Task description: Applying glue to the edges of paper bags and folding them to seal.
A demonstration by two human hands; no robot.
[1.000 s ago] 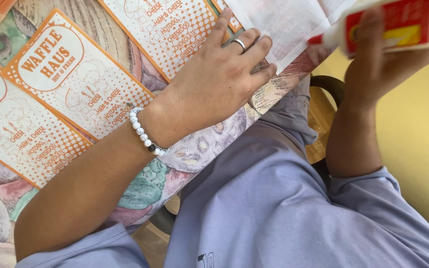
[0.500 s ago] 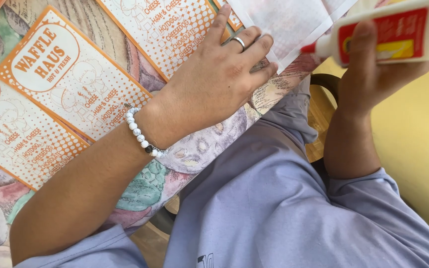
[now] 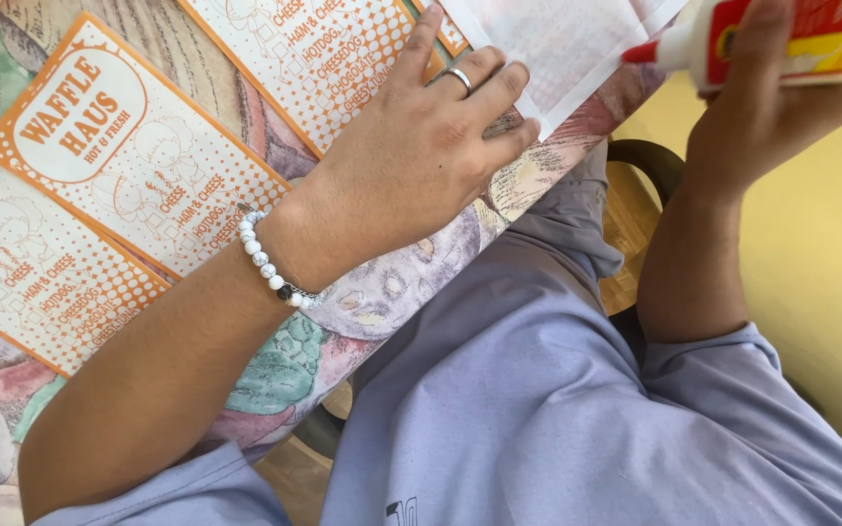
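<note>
Left hand (image 3: 421, 166) open, fingers spread flat, pressing a white sheet (image 3: 567, 49) and orange card (image 3: 333, 58) onto the worktop (image 3: 392, 292); forearm angled up from lower left. Right hand (image 3: 762, 107) closed around a glue bottle (image 3: 791, 39), raised, nozzle just over the sheet's edge.

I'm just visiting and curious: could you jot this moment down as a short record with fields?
Left hand: flat on the white paper sheet, ring on one finger
Right hand: holds the glue bottle, red nozzle toward the sheet
Wrist: white bead bracelet
Table: patterned tablecloth under orange printed sleeves
Clothing: lavender
</note>
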